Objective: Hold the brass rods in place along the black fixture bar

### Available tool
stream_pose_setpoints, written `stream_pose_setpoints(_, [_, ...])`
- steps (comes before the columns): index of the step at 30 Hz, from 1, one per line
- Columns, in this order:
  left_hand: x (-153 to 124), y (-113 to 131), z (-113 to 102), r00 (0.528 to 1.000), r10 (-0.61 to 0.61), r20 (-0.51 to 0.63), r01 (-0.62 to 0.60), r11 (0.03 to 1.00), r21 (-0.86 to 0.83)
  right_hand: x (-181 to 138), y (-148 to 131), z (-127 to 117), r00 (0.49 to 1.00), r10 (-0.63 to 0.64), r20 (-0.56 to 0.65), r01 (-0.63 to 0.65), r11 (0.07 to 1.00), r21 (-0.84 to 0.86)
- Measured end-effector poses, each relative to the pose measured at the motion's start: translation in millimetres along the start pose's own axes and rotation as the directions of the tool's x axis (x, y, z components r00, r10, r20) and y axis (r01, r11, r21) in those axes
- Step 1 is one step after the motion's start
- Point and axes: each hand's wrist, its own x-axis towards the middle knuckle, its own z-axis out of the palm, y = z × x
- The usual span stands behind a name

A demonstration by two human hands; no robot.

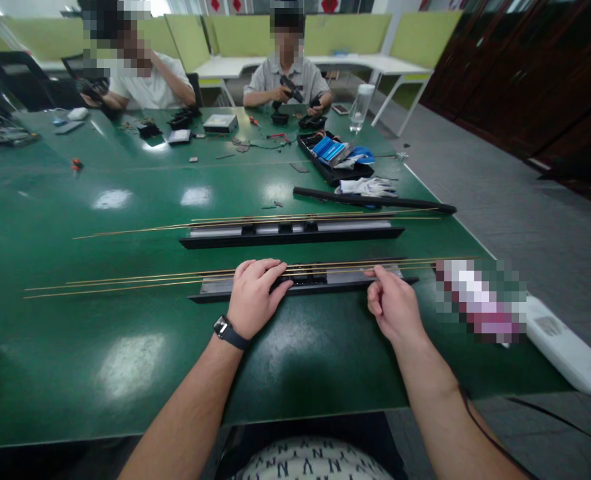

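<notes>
A long black track (pixel 320 283) with grey inserts lies across the green table (pixel 100 320) right in front of me. Several thin brass rods (pixel 125 280) run along its far edge and stick out to the left. My left hand (pixel 255 297) rests palm down on the track near its middle, fingers together and curled over the far edge. My right hand (pixel 392 303) pinches the brass rods near the track's right end. A second black track (pixel 290 233) with its own brass rods (pixel 140 229) lies parallel, farther away.
A black bar (pixel 375 200) and white gloves (pixel 368 187) lie beyond the far track. A black tray of blue parts (pixel 332 157) and a clear bottle (pixel 360 107) stand at the far right. Two people sit across the table; one holds a power tool (pixel 291 88). A white device (pixel 565 347) lies at my right.
</notes>
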Motion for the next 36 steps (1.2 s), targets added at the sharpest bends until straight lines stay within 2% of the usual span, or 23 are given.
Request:
stream_pose_setpoints(17, [-0.4, 0.7, 0.2, 1.000, 0.005, -0.007, -0.005, 1.000, -0.004, 1.3, 1.5, -0.6, 0.998, -0.050, 0.032, 0.050, 0.999, -0.015])
stream_pose_setpoints(36, [-1.8, 0.7, 2.6, 0.999, 0.014, -0.037, -0.014, 1.000, 0.001, 3.8, 6.4, -4.6, 0.999, -0.031, 0.038, 0.032, 0.999, -0.036])
